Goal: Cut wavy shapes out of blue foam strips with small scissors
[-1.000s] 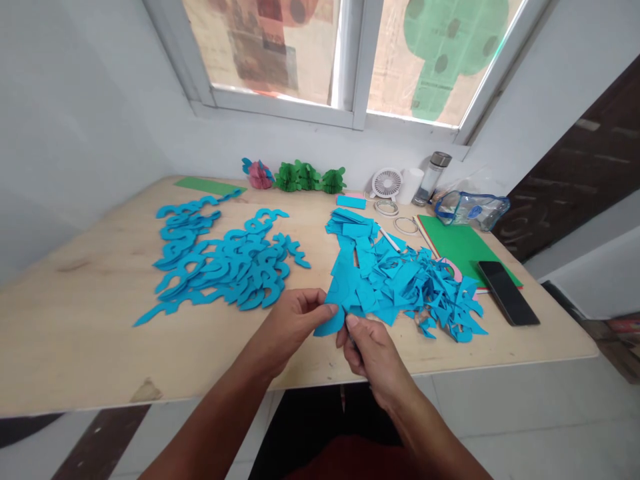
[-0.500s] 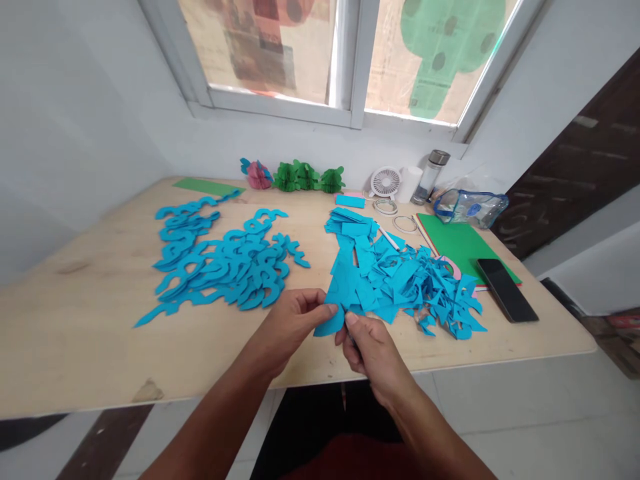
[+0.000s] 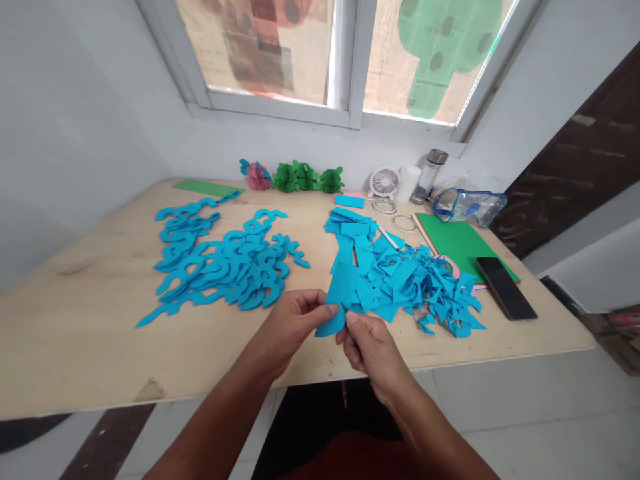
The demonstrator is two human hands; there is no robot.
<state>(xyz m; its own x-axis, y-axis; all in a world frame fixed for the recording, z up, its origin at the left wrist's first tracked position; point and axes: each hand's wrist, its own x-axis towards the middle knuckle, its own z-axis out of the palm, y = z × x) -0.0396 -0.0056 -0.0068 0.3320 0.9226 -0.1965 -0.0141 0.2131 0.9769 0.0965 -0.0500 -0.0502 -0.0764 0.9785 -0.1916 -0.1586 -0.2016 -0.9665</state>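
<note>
My left hand [image 3: 303, 320] pinches a piece of blue paper [image 3: 333, 323] between thumb and fingers, just above the table's front edge. That paper has a curved cut edge, and its upper part overlaps the scraps behind it in my view. Close against its right side, my right hand [image 3: 367, 340] is closed around scissors [image 3: 353, 339]; only a dark bit shows, as the fingers hide most of them. Left of my hands lies a heap of wavy blue paper cut-outs [image 3: 225, 263]. Beyond and to the right spreads a pile of blue paper scraps [image 3: 410, 280].
On the wooden table [image 3: 90, 320], a phone [image 3: 505, 287] rests partly on green sheets [image 3: 450, 237]. Along the wall stand green paper figures [image 3: 305, 177], a small fan [image 3: 385, 181] and a bottle [image 3: 430, 177]. A white pen [image 3: 387, 235] and tape rolls [image 3: 404, 223] lie near the scraps.
The view has shifted very slightly. Both hands keep nearly the same place and hold on the paper and scissors.
</note>
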